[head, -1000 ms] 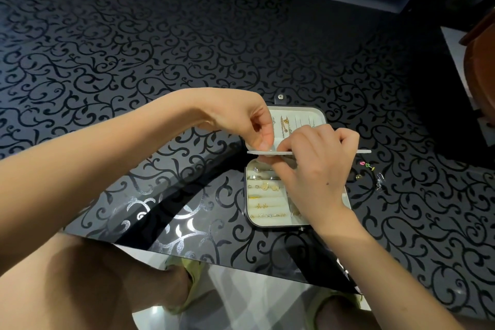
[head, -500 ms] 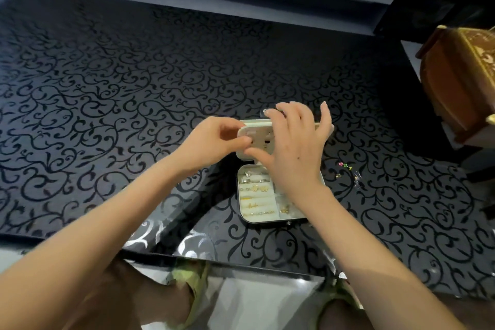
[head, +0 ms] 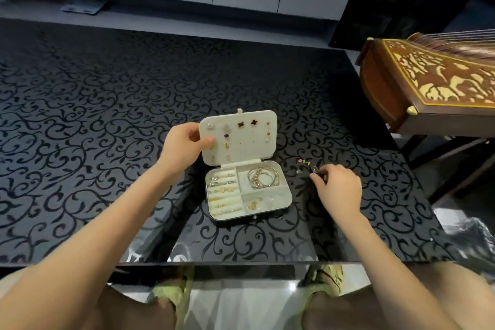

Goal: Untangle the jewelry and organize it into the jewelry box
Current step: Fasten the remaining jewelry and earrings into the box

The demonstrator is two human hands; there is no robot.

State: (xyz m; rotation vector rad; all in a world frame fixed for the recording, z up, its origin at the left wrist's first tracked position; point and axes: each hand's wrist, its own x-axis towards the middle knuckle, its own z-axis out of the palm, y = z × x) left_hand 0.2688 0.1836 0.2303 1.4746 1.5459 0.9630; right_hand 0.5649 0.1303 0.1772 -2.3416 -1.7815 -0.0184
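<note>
Just right of the jewelry box [head: 241, 218], loose earrings [head: 305, 163] lie at the fingertips of the right hand [head: 338, 189], grasp unclear; the left hand [head: 182, 146] grips the earring panel [head: 246, 139].

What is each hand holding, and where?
Left hand grips the upright earring panel by its left edge. Right hand is at loose jewelry; a pinch cannot be told.

Cream jewelry box [head: 284, 197] lay open on the surface [head: 120, 120], lid [head: 254, 146] upright bearing earrings [head: 241, 124]; bangles [head: 263, 178] filled its far-right compartment; loose pieces [head: 305, 164] lay just beside, rightward.
</note>
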